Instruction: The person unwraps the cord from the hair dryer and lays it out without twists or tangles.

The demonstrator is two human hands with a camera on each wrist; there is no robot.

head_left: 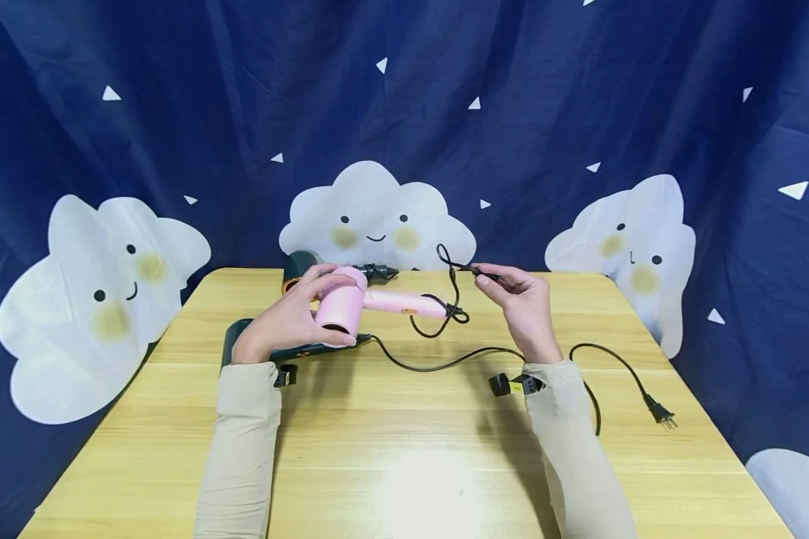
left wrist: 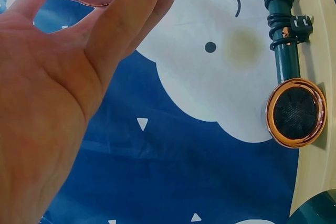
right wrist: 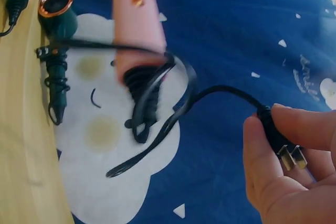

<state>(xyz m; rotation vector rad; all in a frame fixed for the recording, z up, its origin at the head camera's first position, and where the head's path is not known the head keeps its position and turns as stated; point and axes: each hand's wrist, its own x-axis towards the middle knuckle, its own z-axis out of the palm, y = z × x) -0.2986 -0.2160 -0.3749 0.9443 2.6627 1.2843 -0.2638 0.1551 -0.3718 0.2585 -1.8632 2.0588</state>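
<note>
Wooden table [head_left: 377,419] below; left hand [head_left: 288,316] grips pink hairdryer [head_left: 341,305], handle [head_left: 394,301] toward right hand [head_left: 527,301], which pinches its plug [right wrist: 273,129].

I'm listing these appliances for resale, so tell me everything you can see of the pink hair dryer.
The pink hair dryer has a smooth, plastic-looking, cylindrical head and a straight handle with a copper-coloured control. A ribbed black sleeve leads into its looped black cord, ending in a two-pin plug. It is unplugged and held above the table, handle pointing toward the right hand, which pinches the plug. The left hand holds the head, whose dark opening shows in the head view.
</note>
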